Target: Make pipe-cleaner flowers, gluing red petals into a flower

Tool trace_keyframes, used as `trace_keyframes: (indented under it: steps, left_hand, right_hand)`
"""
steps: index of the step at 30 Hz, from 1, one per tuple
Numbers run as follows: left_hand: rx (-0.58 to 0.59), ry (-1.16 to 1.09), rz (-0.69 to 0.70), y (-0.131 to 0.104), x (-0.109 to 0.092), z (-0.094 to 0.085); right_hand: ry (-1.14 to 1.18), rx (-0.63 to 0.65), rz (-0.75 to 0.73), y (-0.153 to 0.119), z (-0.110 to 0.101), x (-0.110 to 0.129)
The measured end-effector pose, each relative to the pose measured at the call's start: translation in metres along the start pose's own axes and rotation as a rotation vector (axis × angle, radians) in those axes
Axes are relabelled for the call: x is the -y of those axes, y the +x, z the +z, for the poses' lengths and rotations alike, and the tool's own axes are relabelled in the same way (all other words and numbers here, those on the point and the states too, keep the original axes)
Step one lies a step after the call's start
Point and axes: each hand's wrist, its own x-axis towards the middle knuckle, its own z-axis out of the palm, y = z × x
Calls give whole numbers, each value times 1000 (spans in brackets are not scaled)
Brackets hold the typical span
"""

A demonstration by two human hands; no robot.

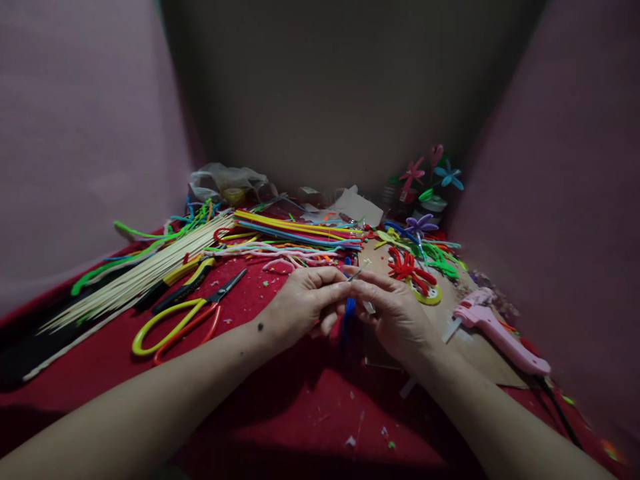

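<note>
My left hand (305, 303) and my right hand (393, 310) meet over the middle of the red cloth (280, 400). Their fingertips pinch together around a small, thin piece (354, 275) that is too small to make out well. A blue fuzzy stem (349, 313) hangs between the hands; which fingers hold it, if any, cannot be told. Left of my left hand lie scissors (219, 295) with one yellow and one red handle, their blades apart. Past my right hand is a bundle of red stems (411, 268).
Pliers (187, 287) and thin wooden sticks (150, 270) lie at the left. Colourful stems (295, 227) stretch across the back. A pink glue gun (505, 333) rests on cardboard (450, 353) at the right, with fuzzy flowers (449, 175) behind. Pink walls stand at both sides.
</note>
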Motion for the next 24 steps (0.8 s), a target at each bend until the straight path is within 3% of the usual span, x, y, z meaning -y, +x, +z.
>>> trace_keyframes:
  steps: [9, 13, 16, 20, 22, 24]
  left_hand:
    - [294, -440, -101, 6, 10, -8]
    - [343, -423, -127, 6, 9, -6]
    - [159, -113, -31, 2, 7, -1]
    - [-223, 523, 446, -1, 11, 4]
    - [-270, 740, 639, 0, 15, 4]
    - [-284, 851, 712, 1, 18, 2]
  right_hand:
    - [65, 173, 52, 7, -5, 1]
    - [89, 156, 19, 7, -7, -1]
    - [132, 69, -21, 7, -5, -3]
    - [160, -38, -54, 7, -1, -5]
    - [147, -46, -52, 7, 0, -6]
    - [130, -49, -46, 7, 0, -6]
